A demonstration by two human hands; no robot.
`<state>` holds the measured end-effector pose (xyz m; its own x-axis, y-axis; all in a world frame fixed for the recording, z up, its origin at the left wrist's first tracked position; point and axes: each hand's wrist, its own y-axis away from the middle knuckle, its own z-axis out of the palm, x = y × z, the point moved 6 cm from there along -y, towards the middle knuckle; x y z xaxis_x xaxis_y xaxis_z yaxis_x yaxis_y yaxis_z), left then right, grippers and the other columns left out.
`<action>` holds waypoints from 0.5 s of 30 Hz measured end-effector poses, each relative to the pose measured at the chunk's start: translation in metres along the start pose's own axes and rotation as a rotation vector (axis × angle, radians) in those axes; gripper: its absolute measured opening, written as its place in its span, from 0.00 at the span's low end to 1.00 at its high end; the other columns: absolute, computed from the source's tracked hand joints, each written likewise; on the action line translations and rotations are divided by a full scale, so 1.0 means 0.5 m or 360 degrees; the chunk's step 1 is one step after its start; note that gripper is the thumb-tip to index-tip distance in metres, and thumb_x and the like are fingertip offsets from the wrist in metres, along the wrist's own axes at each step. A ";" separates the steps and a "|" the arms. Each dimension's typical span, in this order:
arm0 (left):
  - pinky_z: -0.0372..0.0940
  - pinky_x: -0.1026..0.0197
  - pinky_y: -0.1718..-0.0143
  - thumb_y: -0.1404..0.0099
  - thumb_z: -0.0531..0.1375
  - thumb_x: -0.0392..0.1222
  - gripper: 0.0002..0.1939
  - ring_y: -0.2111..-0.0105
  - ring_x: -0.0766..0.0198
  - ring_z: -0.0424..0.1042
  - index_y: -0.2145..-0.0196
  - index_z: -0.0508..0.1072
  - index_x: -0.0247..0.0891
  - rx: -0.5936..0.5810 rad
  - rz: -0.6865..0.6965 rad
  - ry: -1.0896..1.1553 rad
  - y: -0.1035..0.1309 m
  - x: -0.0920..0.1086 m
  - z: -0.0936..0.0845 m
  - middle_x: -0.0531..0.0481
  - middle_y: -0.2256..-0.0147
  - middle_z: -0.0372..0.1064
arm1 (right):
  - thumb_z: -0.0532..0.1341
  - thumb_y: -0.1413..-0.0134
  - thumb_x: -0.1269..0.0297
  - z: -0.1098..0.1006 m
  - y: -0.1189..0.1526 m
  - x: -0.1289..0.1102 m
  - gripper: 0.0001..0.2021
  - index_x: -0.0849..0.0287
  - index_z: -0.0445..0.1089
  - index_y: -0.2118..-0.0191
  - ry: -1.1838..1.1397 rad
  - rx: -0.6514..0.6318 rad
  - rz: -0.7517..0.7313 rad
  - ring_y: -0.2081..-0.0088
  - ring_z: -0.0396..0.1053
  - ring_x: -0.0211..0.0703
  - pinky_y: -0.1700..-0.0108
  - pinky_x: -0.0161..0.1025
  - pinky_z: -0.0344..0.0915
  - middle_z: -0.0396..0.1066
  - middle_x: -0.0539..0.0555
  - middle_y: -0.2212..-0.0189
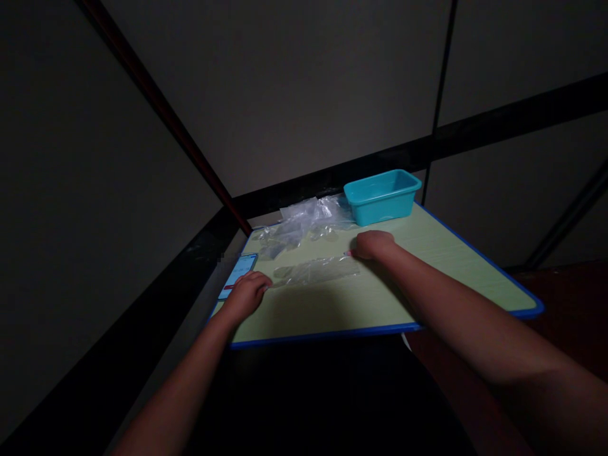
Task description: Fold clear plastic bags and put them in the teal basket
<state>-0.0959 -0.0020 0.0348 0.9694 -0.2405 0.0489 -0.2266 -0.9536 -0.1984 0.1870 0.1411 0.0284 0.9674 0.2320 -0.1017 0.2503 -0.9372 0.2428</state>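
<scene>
A thin, clear plastic piece (320,271), shaped rather like a disposable glove or bag, lies stretched out flat across the table between my hands. At its left end, my left hand (249,292) is closed, with thumb and fingertips pinching the edge. My right hand (373,245) is curled closed at the opposite end, its fingertips at the plastic's upper right corner. Part of that grip is hidden behind the hand. Beyond it, a crumpled heap of similar clear plastic (308,221) spreads along the back of the table.
A turquoise plastic basket (384,209) stands at the back right, beside the heap. Next to my left hand, a phone (236,272) with a lit screen lies at the left edge. The pale green table (456,266) has a blue rim. Dark-trimmed walls enclose its back and left.
</scene>
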 end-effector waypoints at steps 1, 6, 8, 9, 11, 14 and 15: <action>0.60 0.55 0.55 0.43 0.53 0.33 0.10 0.59 0.58 0.66 0.67 0.73 0.41 -0.0004 -0.0008 -0.0008 -0.001 0.000 -0.002 0.49 0.64 0.71 | 0.57 0.49 0.48 0.000 0.000 0.000 0.30 0.65 0.67 0.46 -0.0001 0.0000 -0.0009 0.48 0.63 0.60 0.52 0.49 0.63 0.64 0.68 0.47; 0.60 0.55 0.54 0.44 0.52 0.32 0.11 0.58 0.59 0.65 0.69 0.73 0.42 -0.0022 -0.0071 -0.0021 -0.006 -0.004 -0.009 0.49 0.64 0.71 | 0.59 0.50 0.50 -0.001 0.003 -0.001 0.29 0.65 0.67 0.47 -0.0015 -0.0003 -0.0012 0.48 0.63 0.61 0.52 0.49 0.63 0.64 0.68 0.47; 0.59 0.55 0.53 0.44 0.52 0.32 0.12 0.57 0.59 0.65 0.69 0.73 0.42 -0.0043 -0.0087 -0.0029 -0.008 -0.009 -0.011 0.50 0.63 0.71 | 0.59 0.49 0.50 -0.003 0.005 -0.001 0.28 0.66 0.67 0.47 -0.0014 -0.0003 -0.0009 0.48 0.63 0.61 0.52 0.49 0.63 0.64 0.68 0.47; 0.59 0.55 0.53 0.44 0.52 0.32 0.12 0.57 0.59 0.65 0.69 0.74 0.42 -0.0049 -0.0088 -0.0040 -0.009 -0.012 -0.013 0.50 0.62 0.71 | 0.58 0.49 0.51 -0.004 0.006 -0.002 0.28 0.65 0.67 0.47 -0.0011 -0.0006 -0.0009 0.48 0.63 0.60 0.52 0.49 0.63 0.64 0.68 0.47; 0.58 0.54 0.52 0.43 0.53 0.33 0.11 0.56 0.59 0.65 0.69 0.74 0.43 -0.0059 -0.0082 -0.0072 -0.012 -0.017 -0.016 0.51 0.61 0.71 | 0.58 0.49 0.51 -0.004 0.007 -0.002 0.28 0.65 0.67 0.47 -0.0008 -0.0005 -0.0009 0.47 0.63 0.60 0.52 0.49 0.63 0.63 0.67 0.47; 0.57 0.54 0.52 0.43 0.53 0.34 0.10 0.55 0.58 0.65 0.70 0.74 0.44 -0.0103 -0.0092 -0.0141 -0.018 -0.022 -0.019 0.52 0.61 0.71 | 0.58 0.49 0.51 -0.001 0.002 0.000 0.27 0.64 0.67 0.47 -0.0018 0.0004 0.0008 0.47 0.62 0.60 0.52 0.49 0.63 0.63 0.67 0.47; 0.57 0.53 0.52 0.43 0.53 0.34 0.10 0.55 0.57 0.65 0.69 0.74 0.44 -0.0123 -0.0106 -0.0172 -0.020 -0.022 -0.019 0.51 0.61 0.71 | 0.58 0.49 0.51 0.001 0.000 0.001 0.27 0.64 0.68 0.47 -0.0031 0.0011 0.0010 0.47 0.62 0.60 0.52 0.50 0.62 0.64 0.68 0.47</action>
<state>-0.1053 0.0085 0.0454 0.9861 -0.1593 -0.0474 -0.1640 -0.9789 -0.1220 0.1874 0.1410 0.0282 0.9679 0.2214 -0.1189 0.2441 -0.9404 0.2367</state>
